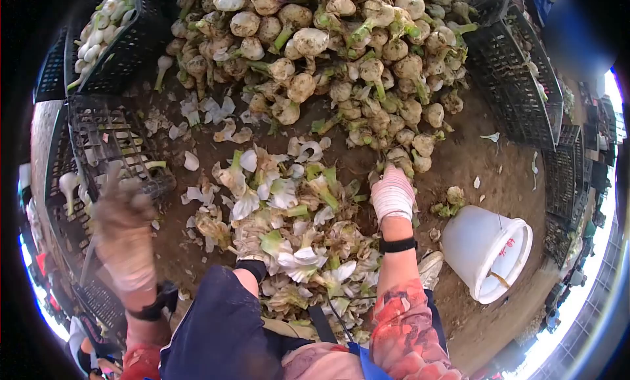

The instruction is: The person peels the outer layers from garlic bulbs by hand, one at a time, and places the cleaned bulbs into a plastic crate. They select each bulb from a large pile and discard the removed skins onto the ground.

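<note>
My right hand (pixel 394 193), in a white and pink glove, reaches to the near edge of a big heap of garlic bulbs (pixel 302 88). Its fingers are curled against a garlic bulb (pixel 399 158) there, with the fingertips partly hidden. At the left, my left hand (pixel 125 229) is gloved and smeared by motion, beside a black plastic crate (pixel 108 134) holding trimmed white garlic bulbs (pixel 68 184). What its fingers do is not clear. Peeled garlic skins and cut stalks (pixel 302 242) lie piled on the ground between the two hands, around my feet.
A white bucket (pixel 469 242) lies tipped on its side at the right, its mouth toward the right. Another black crate (pixel 121 49) with white bulbs stands at the upper left. Stacked black crates (pixel 508 78) line the right side. Loose skins litter the dirt floor (pixel 499 177).
</note>
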A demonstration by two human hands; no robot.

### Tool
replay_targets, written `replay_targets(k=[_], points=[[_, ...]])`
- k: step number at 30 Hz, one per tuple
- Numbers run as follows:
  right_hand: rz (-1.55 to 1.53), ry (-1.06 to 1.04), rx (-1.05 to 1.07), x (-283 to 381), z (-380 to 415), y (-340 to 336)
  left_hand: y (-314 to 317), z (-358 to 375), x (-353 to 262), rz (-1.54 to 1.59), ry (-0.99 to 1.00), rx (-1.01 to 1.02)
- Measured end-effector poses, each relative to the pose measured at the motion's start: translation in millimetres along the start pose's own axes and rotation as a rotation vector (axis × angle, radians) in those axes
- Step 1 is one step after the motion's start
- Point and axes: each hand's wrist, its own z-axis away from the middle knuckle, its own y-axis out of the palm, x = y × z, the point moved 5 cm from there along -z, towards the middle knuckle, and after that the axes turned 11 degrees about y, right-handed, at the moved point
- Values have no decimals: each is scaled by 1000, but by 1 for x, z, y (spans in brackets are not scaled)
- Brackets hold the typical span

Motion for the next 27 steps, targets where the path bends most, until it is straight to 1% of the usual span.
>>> replay_targets(k=[1,2,3,4,5,6,7,8,9,11,12,13,15,16,17,19,20,21,22,23,24,25,26,27], points=[[-1,-5,1,1,2,0,17,-1,26,-100,-67,49],[-159,-34,-43,3,7,-3,33,-3,48,-201,-134,92],[-318,-61,-82,2,15,-2,54,-4,61,-427,-295,28],[-708,-149,-190,-6,16,19,65,-2,85,-437,-323,185],[-984,-64,142,3,36,11,74,2,108,-617,-299,413],[-1241,31,492,15,63,4,94,4,120,-660,-194,607],[-1199,-209,405,22,78,5,112,3,135,-762,-151,794],[-1326,-104,567,33,97,3,118,7,145,-733,-146,840],[-1446,5,729,46,118,-3,129,8,147,-919,44,985],[-1754,-5,735,64,138,-1,128,17,151,-695,-152,887],[-1771,-29,812,65,140,-2,132,15,142,-633,8,864],[-1771,-33,811,65,140,-3,131,15,141,-633,11,864],[-1792,-225,839,70,143,-10,127,14,138,-595,-8,849],[-1749,-244,818,70,140,-4,128,12,133,-672,3,868],[-1749,-243,817,70,140,-4,129,12,130,-671,3,868],[-1664,-228,852,69,141,-3,129,11,129,-805,40,904],[-1649,-213,834,70,143,-5,129,12,128,-803,40,907],[-1651,-211,830,72,144,-7,130,12,126,-738,67,890],[-1708,-195,859,74,147,-8,130,13,124,-673,92,872],[-1764,-178,891,75,148,-8,128,15,126,-672,87,874],[-1697,-207,890,72,146,-8,124,15,129,-580,19,827],[-1698,-205,890,73,146,-7,121,16,131,-488,-47,778],[-1712,-220,883,75,146,-7,120,16,133,-385,-182,720],[-1725,-237,875,75,145,-8,122,16,131,-384,-182,720]])
